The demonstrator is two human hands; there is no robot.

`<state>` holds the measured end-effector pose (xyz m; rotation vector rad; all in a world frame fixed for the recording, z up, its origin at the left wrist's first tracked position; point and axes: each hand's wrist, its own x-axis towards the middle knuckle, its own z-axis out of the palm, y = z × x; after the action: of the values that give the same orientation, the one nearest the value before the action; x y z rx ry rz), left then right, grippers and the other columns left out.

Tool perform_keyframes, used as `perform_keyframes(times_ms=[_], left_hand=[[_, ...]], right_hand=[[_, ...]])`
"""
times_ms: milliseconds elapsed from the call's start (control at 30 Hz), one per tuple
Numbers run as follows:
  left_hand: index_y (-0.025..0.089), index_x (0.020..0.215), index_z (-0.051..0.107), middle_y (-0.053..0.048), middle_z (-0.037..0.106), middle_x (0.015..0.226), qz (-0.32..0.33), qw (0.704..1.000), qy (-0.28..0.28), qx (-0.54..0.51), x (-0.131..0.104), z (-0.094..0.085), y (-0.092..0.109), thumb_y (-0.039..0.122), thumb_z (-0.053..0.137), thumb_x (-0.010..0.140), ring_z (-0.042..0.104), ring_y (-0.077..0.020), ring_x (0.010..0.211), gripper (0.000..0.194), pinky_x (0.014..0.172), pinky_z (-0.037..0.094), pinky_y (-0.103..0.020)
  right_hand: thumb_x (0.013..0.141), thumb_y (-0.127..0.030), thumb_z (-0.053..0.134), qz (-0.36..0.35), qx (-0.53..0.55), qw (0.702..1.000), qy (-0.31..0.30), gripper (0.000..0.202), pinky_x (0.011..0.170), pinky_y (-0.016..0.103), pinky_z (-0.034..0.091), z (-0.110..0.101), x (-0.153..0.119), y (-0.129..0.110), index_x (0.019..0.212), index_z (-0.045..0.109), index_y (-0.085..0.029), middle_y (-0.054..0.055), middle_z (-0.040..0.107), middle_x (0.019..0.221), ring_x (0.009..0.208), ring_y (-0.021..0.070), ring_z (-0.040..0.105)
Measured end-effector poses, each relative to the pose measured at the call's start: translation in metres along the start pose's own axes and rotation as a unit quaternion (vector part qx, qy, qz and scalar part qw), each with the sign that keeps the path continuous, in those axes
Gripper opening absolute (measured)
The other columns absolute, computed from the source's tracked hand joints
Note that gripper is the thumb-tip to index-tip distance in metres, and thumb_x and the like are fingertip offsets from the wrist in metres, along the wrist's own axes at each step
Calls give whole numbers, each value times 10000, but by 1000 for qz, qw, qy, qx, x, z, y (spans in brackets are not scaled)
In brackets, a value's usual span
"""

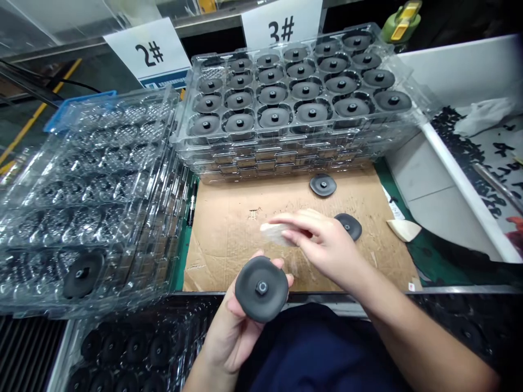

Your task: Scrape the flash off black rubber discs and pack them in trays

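My left hand (235, 332) grips a round black part (272, 302) by its edge, its small central hub facing up toward me. Pinched between the thumb and fingers of my right hand (322, 242) is a white pad (275, 234), held just above and beyond the black part without touching it. A similar black disc (322, 185) lies on the cardboard sheet (220, 234) farther back. Another black disc (352, 226) rests to the right, partly hidden behind my right hand.
Stacked clear trays (261, 152) full of black discs stand at the back. More clear trays (102, 218) are piled at left, one disc (84, 274) in the near corner. At right are a white bin (445, 179) with small black pieces and an off-white wedge (403, 231).
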<state>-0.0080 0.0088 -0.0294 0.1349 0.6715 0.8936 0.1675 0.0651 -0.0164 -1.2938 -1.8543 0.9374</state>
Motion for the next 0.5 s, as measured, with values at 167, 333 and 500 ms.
perform_keyframes(times_ms=[167, 333, 500], left_hand=[[280, 1092, 607, -23, 635, 1145, -17, 1000, -18, 1, -5, -1, 5, 429, 711, 570, 592, -253, 1028, 553, 907, 453, -312], [277, 1099, 604, -39, 643, 1132, -18, 999, -33, 18, -5, 1, 2, 458, 698, 571, 594, -259, 1025, 566, 899, 458, -312], [262, 1078, 617, -9, 675, 1040, -18, 999, -22, 36, -2, 6, -6, 315, 678, 699, 609, -176, 992, 387, 795, 491, -195]], right_hand=[[869, -147, 443, -11, -88, 995, -55, 297, 737, 300, 416, 29, -34, 53, 1094, 596, -266, 9, 665, 905, 801, 149, 553], [872, -136, 432, -3, -110, 994, 9, 306, 728, 320, 378, 22, -36, 33, 1104, 591, -256, 16, 673, 898, 743, 148, 549], [898, -163, 395, -190, -31, 981, 11, 320, 680, 302, 338, -8, -22, -35, 1161, 547, -262, -14, 656, 976, 738, 130, 528]])
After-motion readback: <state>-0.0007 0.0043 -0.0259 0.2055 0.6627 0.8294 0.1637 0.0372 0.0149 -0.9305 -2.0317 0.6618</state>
